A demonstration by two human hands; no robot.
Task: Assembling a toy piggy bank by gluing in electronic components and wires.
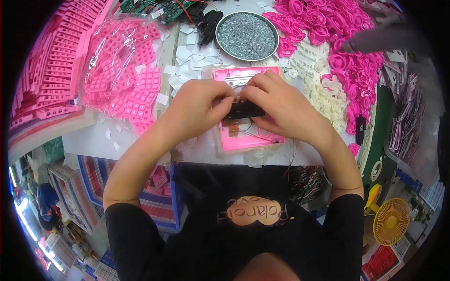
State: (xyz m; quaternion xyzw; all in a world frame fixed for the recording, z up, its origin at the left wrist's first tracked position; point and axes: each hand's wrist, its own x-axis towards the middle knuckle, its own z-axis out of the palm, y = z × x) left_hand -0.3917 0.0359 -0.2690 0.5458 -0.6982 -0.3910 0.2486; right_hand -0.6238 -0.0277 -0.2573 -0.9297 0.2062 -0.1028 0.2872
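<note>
On the work table in front of me lies a pink plastic housing [228,144], a shallow rectangular frame with thin wires and metal bits inside. A black plastic part [246,111] is held over its middle. My right hand [287,105] grips this part at its right end, thumb below and fingers above. My left hand [199,104] is closed in a pinch at the part's upper left; the fingertips meet the black part, and whether they also pinch a wire is hidden. Loose thin wires hang by the housing's right edge.
Behind the housing stands a round metal dish [247,37] of small screws. White paper pieces [187,58] and a bag of pink keypads [115,61] lie left. Pink ring-shaped parts [349,65] and white round parts [323,96] are heaped right, under a dark tool [379,40].
</note>
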